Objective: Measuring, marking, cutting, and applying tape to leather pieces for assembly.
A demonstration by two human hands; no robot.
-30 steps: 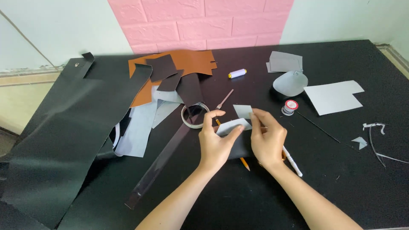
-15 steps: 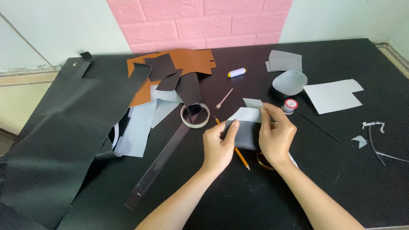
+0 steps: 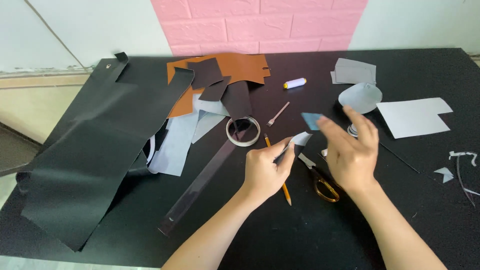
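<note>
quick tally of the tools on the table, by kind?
Scissors: 1
Pencil: 1
Clear ruler: 1
Tape roll: 1
Pronged punch: 1
Thread spool: 1
Total: 6

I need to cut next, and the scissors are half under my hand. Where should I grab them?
Take the scissors by the amber finger loops, coming from the near side: the loops point toward you, while the blades run away up-left between the left hand and right hand.

Table (image 3: 310,240) layout: sheet (image 3: 95,150) at left; ruler (image 3: 205,177) right of it; tape (image 3: 243,131) behind ruler; pencil (image 3: 278,167) and scissors (image 3: 320,180) between hands; paper (image 3: 412,116) at right; thread (image 3: 295,83) behind.
</note>
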